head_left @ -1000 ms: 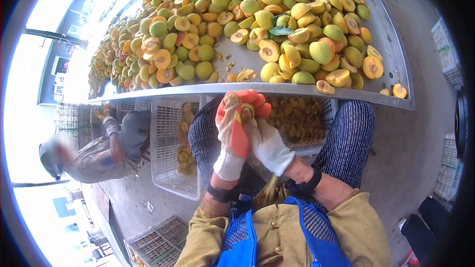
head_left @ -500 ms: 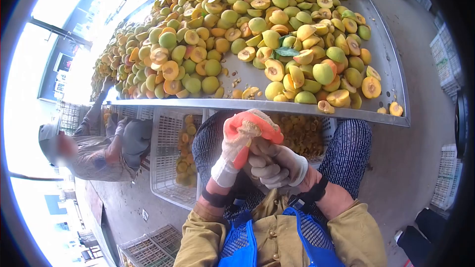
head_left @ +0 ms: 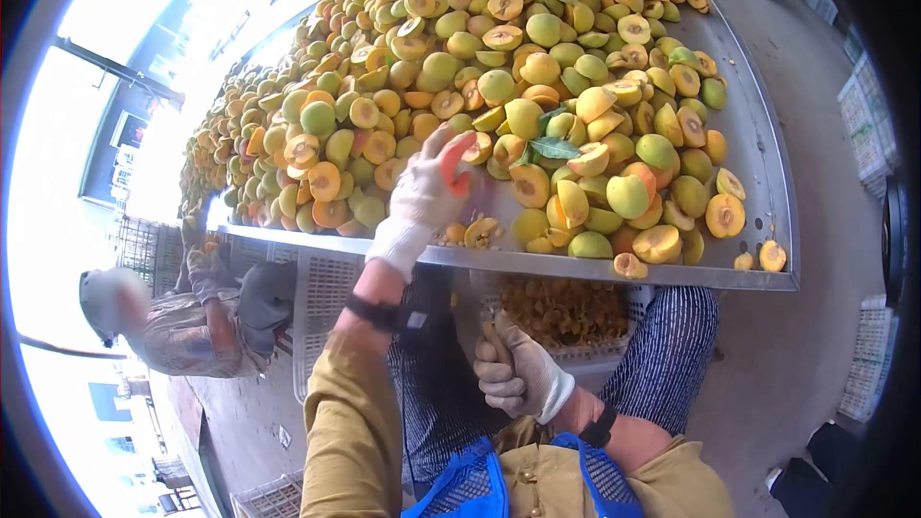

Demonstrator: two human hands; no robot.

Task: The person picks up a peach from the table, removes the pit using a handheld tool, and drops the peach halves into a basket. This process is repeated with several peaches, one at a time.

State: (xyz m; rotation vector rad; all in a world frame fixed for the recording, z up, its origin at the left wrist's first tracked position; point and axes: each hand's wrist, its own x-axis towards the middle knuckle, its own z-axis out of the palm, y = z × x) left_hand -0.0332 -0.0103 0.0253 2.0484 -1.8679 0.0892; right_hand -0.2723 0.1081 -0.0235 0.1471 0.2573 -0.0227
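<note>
My left hand (head_left: pixel 432 182), in a white glove with orange-coated fingers, reaches over the near edge of the metal table (head_left: pixel 710 273). Its fingers are spread at the pile of halved yellow-green peaches (head_left: pixel 499 38), and nothing shows in the grasp. Small pits and fruit scraps (head_left: pixel 475 230) lie just to its right. Lower down, in front of my lap, my gloved right hand (head_left: pixel 523 374) is wrapped round a small tool (head_left: pixel 496 334) with a light, wooden-looking handle. The tool's thin metal end points up towards the table; its shape is blurred.
Under the table edge, between my knees, a white crate (head_left: pixel 585 355) holds brownish fruit scraps. Another white crate (head_left: pixel 326 302) stands left of my leg. A person (head_left: pixel 192 312) in a cap sits further left at the same table. Stacked crates (head_left: pixel 868 120) line the right side.
My hands were together in front of my chest; now they are apart. The left has gone up and forward to the peaches, while the right has dropped slightly with the tool.
</note>
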